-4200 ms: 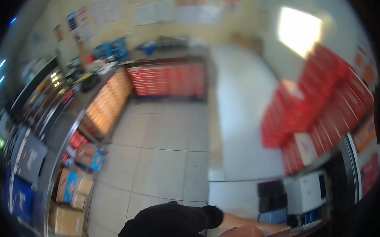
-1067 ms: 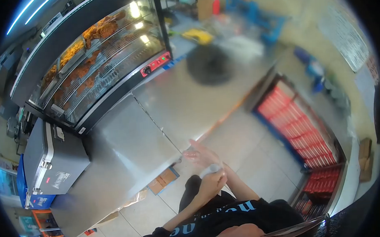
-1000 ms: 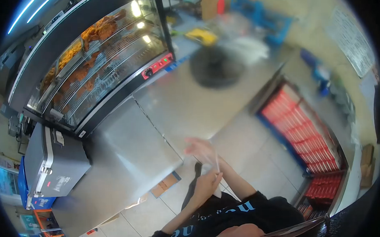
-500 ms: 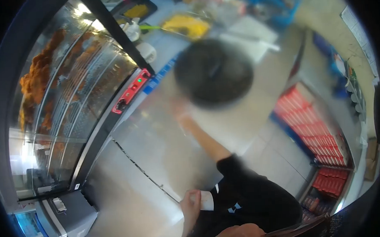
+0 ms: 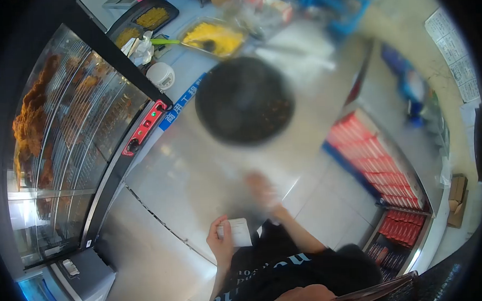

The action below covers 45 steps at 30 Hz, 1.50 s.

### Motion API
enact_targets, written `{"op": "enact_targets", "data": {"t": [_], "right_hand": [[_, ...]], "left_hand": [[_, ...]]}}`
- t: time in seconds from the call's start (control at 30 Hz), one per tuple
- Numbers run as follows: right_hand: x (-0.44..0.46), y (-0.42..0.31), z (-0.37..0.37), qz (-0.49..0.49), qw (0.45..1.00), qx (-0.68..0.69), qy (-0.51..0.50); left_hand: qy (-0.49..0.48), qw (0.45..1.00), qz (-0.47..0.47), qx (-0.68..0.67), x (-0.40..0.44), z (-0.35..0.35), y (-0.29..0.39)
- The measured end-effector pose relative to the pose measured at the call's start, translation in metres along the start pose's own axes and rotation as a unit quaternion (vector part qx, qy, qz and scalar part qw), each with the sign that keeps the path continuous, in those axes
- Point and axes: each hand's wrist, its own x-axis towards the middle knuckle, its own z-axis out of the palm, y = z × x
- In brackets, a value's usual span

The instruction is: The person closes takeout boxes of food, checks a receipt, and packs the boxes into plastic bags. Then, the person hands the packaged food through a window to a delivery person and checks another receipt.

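Observation:
My left hand point(image 5: 220, 238) is closed on a small white slip of paper point(image 5: 239, 232), which looks like a receipt with faint print, close to my black shirt. My right hand point(image 5: 261, 188) is smeared by motion over the metal counter point(image 5: 173, 196), just in front of my body. Something pale or clear shows around its wrist side, too blurred to name. Beyond it stands a large round dark pan-like thing point(image 5: 244, 101), with brownish specks towards its right side; my right hand is apart from it.
On the left is a glass warming cabinet point(image 5: 67, 120) with fried food on racks. Behind the pan are a tray of yellow food point(image 5: 214, 37), a white round device point(image 5: 161, 76) and blurred plastic bags. Red-and-white boxes point(image 5: 373, 158) fill a shelf at right. A grey machine point(image 5: 85, 278) sits lower left.
My right hand has drawn back from beside the dark round thing towards my body. The paper slip in my left hand is raised and shows more. The whole view has shifted slightly.

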Motion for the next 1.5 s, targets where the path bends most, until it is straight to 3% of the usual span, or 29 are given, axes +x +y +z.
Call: {"op": "enact_targets", "data": {"t": [0.03, 0.1, 0.17, 0.2, 0.27, 0.3, 0.33, 0.43, 0.47, 0.53, 0.6, 0.67, 0.7, 0.77, 0.8, 0.83, 0.9, 0.93, 0.97, 1.0, 1.07, 1.13, 1.2, 1.3, 1.4, 1.5], "right_hand": [[0.033, -0.012, 0.023, -0.218, 0.975, -0.014, -0.048], [0.084, -0.028, 0.038, -0.291, 0.949, -0.011, -0.122], [0.102, 0.006, 0.011, -0.287, 0.956, 0.019, -0.05], [0.094, 0.032, -0.018, -0.166, 0.983, -0.08, -0.014], [0.077, 0.085, -0.077, 0.096, 0.945, -0.311, -0.023], [0.063, 0.123, -0.113, 0.243, 0.931, -0.239, 0.134], [0.023, 0.217, -0.117, 0.151, 0.903, -0.225, 0.332], [0.056, 0.22, -0.197, 0.186, 0.898, -0.177, 0.357], [0.066, 0.218, -0.222, 0.21, 0.895, -0.149, 0.365], [0.093, 0.243, -0.233, 0.244, 0.887, -0.117, 0.374], [0.161, 0.268, -0.222, 0.109, 0.93, -0.2, 0.288], [0.202, 0.213, -0.241, -0.036, 0.902, -0.4, 0.158], [0.202, 0.231, -0.218, -0.052, 0.923, -0.377, 0.058], [0.181, 0.139, -0.219, 0.009, 0.894, -0.303, -0.33], [0.113, 0.234, -0.143, -0.122, 0.974, -0.089, -0.167], [0.081, 0.128, -0.198, -0.124, 0.938, -0.136, -0.295], [0.028, 0.099, -0.221, -0.143, 0.89, 0.022, -0.433], [0.03, 0.044, -0.248, 0.114, 0.88, 0.052, -0.457], [0.024, 0.037, -0.253, 0.148, 0.913, 0.132, -0.356], [0.024, 0.034, -0.259, 0.18, 0.931, 0.205, -0.241], [0.049, -0.043, -0.298, 0.154, 0.936, 0.309, -0.065], [0.065, -0.085, -0.314, 0.124, 0.934, 0.328, -0.073], [0.073, -0.123, -0.319, 0.098, 0.93, 0.347, -0.073], [0.082, -0.156, -0.314, 0.091, 0.978, 0.186, 0.029], [0.082, -0.158, -0.312, 0.059, 0.95, 0.304, 0.031], [0.076, -0.165, -0.31, 0.086, 0.923, 0.374, 0.033]], "left_hand": [[0.003, 1.0, 0.001, 0.004, 0.004, 0.006, 0.011], [-0.004, 0.998, -0.047, -0.035, 0.002, 0.013, 0.04], [0.016, 1.0, -0.026, 0.0, 0.004, 0.011, 0.022], [0.038, 0.999, -0.005, 0.016, 0.005, 0.014, 0.011], [0.048, 0.998, -0.026, 0.006, 0.008, 0.018, 0.005], [0.065, 0.997, -0.043, -0.003, 0.011, 0.02, 0.007], [0.075, 0.997, -0.028, 0.001, 0.014, 0.026, 0.016], [0.047, 0.997, 0.016, -0.051, 0.025, 0.046, 0.031], [0.033, 0.998, -0.011, -0.052, 0.031, 0.053, 0.035], [0.022, 0.998, 0.008, -0.051, 0.042, 0.082, 0.059], [0.012, 0.998, 0.029, -0.048, 0.05, 0.111, 0.071], [-0.025, 0.992, 0.11, 0.056, 0.055, 0.125, 0.078], [-0.022, 0.991, 0.112, 0.064, 0.055, 0.128, 0.085], [-0.016, 0.992, 0.121, 0.028, 0.054, 0.137, 0.106], [-0.032, 0.995, 0.093, -0.018, 0.053, 0.139, 0.118], [-0.022, 0.995, 0.093, -0.021, 0.054, 0.141, 0.128], [-0.096, 0.986, 0.086, -0.102, 0.052, 0.14, 0.143], [-0.104, 0.984, 0.137, -0.054, 0.05, 0.14, 0.149], [-0.112, 0.977, 0.182, -0.002, 0.046, 0.14, 0.152], [-0.141, 0.972, 0.18, -0.044, 0.041, 0.143, 0.158], [-0.159, 0.967, 0.177, -0.094, 0.03, 0.151, 0.167], [-0.199, 0.945, 0.243, -0.088, 0.022, 0.159, 0.172], [-0.206, 0.943, 0.219, -0.14, 0.007, 0.166, 0.176], [-0.217, 0.93, 0.216, -0.202, -0.004, 0.169, 0.178], [-0.214, 0.925, 0.221, -0.222, -0.009, 0.165, 0.181], [-0.221, 0.925, 0.215, -0.22, -0.011, 0.161, 0.177]]}}
